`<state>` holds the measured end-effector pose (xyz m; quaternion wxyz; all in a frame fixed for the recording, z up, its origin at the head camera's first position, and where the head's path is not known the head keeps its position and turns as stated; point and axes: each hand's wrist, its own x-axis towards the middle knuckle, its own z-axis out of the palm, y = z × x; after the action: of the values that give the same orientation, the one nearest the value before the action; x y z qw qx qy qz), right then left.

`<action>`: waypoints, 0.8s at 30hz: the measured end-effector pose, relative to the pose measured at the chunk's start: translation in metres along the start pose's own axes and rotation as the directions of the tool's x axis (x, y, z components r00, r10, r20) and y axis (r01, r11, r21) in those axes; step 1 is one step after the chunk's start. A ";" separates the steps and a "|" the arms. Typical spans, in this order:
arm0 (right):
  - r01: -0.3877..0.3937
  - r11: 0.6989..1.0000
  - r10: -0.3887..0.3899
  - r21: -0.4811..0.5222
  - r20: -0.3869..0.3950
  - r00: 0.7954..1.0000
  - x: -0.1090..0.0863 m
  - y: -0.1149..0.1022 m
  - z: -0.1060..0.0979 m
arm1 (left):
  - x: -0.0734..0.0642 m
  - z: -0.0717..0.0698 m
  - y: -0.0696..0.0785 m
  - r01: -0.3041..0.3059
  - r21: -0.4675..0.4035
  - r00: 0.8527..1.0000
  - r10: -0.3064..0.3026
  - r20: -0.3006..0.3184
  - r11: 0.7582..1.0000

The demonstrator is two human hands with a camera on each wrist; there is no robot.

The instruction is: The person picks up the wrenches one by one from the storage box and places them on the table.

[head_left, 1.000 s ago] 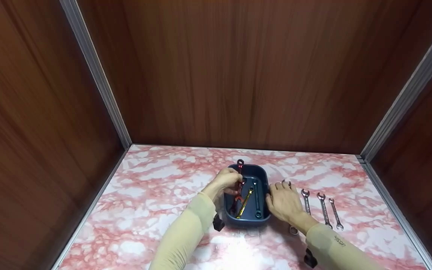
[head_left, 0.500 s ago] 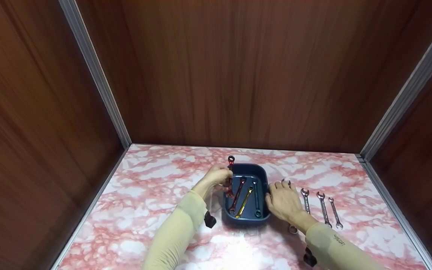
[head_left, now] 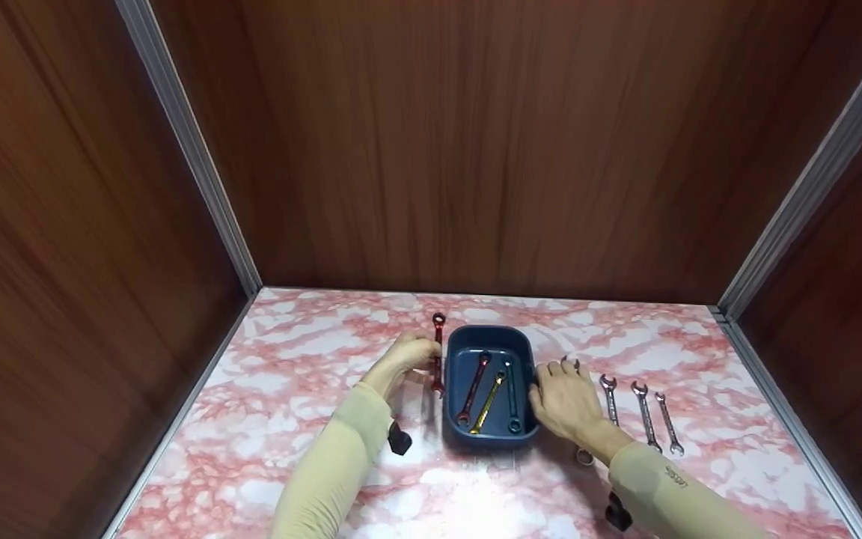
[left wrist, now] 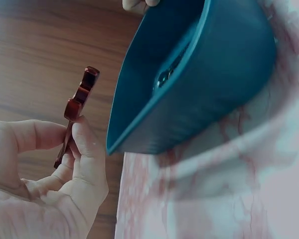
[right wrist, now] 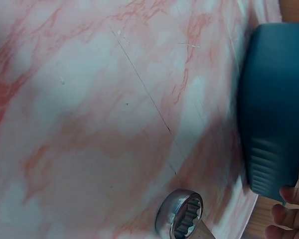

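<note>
Head: left hand pinches wrench (midshaft, probably).

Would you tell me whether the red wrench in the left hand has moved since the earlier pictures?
Yes, in the head view the red wrench in the left hand has moved left, from over the blue container to beyond its left rim.

Pale yellow sleeves cover both arms; the left sleeve is finely creased, the right sleeve bears small dark lettering, perhaps a brand name. A black block sits at each wrist. Left hand and right hand are bare.
</note>
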<state>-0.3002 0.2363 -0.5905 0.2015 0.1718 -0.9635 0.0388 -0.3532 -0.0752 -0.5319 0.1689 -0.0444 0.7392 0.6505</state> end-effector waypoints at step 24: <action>0.004 1.000 -0.003 0.018 -0.026 1.000 0.000 -0.001 -0.001 | -0.003 -0.026 -0.042 0.076 0.042 0.996 -0.074 -0.046 0.996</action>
<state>-0.2990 0.2357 -0.5894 0.2125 0.1748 -0.9601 0.0494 -0.3437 -0.1078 -0.5681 0.1779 -0.0827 0.7544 0.6264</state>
